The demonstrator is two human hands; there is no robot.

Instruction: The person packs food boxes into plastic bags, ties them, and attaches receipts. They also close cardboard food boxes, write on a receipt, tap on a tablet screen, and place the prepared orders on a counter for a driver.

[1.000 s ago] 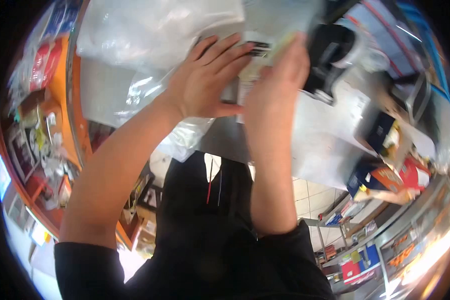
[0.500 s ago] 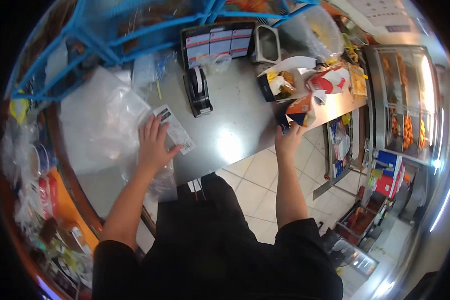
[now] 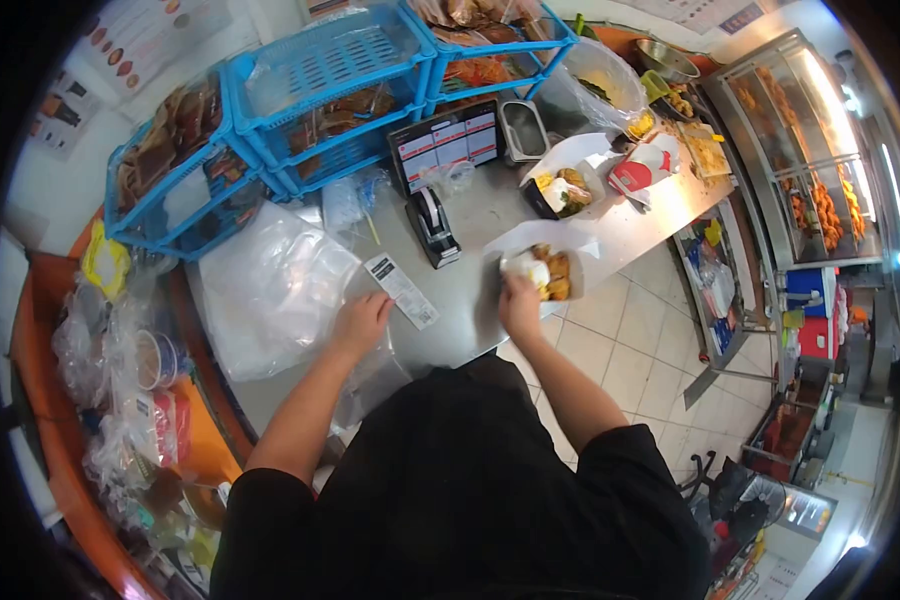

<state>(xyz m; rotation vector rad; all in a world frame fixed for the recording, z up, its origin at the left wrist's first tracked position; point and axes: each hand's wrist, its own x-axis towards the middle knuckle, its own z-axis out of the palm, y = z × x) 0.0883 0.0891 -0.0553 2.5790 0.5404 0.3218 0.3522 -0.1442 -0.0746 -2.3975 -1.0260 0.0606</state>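
My right hand (image 3: 519,300) is closed on the near left edge of an open takeout food box (image 3: 577,244), over the counter's front edge. Golden-brown pieces (image 3: 557,276) and something white lie inside that box; blur hides finer detail. My left hand (image 3: 363,322) rests low on the counter, fingers extended and holding nothing I can see. Just beyond its fingertips lies a printed paper slip (image 3: 402,292). To its left are clear plastic bags (image 3: 270,290).
A second open food box (image 3: 563,190) and a red-and-white package (image 3: 644,168) sit to the right. Behind the slip stands a black tape dispenser (image 3: 433,230), before a screen (image 3: 445,145). Blue crates (image 3: 335,75) line the back; a heated display cabinet (image 3: 805,150) stands far right.
My right hand has brought the food box leftward along the counter, and its open top now shows. My left hand has drawn its fingers together beside the slip. The camera view has shifted.
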